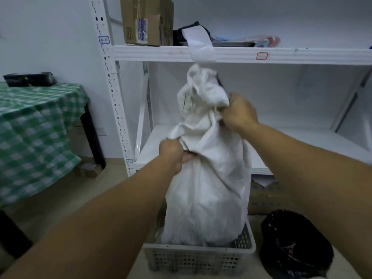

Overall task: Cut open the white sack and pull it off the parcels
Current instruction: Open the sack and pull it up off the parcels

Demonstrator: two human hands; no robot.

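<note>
The white sack [209, 178] stands upright in a perforated white crate [199, 256] on the floor, near the white shelving [241, 54]. The left hand [175, 156] has its fingers curled tight, gripping bunched cloth on the sack's left side. Higher and to the right, the right hand [239, 112] clenches the gathered neck. A black bag [293, 244] sits right of the crate.

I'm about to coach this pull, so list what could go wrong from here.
The tall white woven sack, gripped by the left hand and right hand, tops out just under the white metal shelf beam; pulling upward may knock knuckles against it. The sack stands in the white perforated plastic crate, which might lift or tip with it.
</note>
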